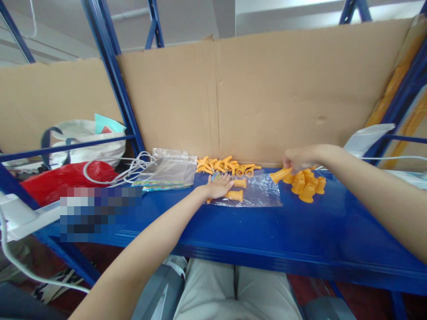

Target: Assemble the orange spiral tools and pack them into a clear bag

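My left hand [218, 186] lies flat with its fingers stretched out over a clear plastic bag [263, 191]. Beside its fingers, two orange flared plastic pieces [235, 195] rest on the bag, and a small multicoloured item shows partly by the fingertips. My right hand [295, 159] pinches another orange flared piece [280, 175], tilted, at the left edge of a cluster of similar orange pieces [307, 192]. Several orange branching pieces [222, 165] are heaped behind my left hand, near the cardboard.
A stack of clear bags with colourful edges [173, 171] lies left of my hands, beside white cables [136, 166]. A red bag [73, 180] and a white cloth bag [83, 142] are further left. Cardboard [283, 89] walls the back of the blue table [253, 231].
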### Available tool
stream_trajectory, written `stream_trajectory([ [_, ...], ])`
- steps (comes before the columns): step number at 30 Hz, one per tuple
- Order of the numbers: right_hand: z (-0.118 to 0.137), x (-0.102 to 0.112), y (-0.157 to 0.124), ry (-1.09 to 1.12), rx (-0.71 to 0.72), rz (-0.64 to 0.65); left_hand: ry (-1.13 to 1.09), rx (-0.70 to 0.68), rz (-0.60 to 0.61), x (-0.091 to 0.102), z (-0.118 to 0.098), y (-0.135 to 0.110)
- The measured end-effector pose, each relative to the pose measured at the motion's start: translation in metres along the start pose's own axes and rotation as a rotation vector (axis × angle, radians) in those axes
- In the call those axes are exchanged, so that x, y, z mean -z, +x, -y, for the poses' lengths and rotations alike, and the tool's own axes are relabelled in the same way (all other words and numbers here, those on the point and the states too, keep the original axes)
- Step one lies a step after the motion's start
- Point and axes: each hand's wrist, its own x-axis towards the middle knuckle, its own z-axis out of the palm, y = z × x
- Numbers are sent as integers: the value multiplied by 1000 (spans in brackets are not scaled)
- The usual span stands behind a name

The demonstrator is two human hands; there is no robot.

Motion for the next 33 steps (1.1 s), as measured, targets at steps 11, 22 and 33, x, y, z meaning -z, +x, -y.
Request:
stream_trajectory([
  [11,30,-33,-18,206,95,-187,-28,-15,-16,-1,2,1],
  [22,47,-73,1,199,24,-447,-225,-92,-113,-2,15,8],
  [33,64,-81,0,42,34,-581,-392,-121,-218,-16,21,28],
])
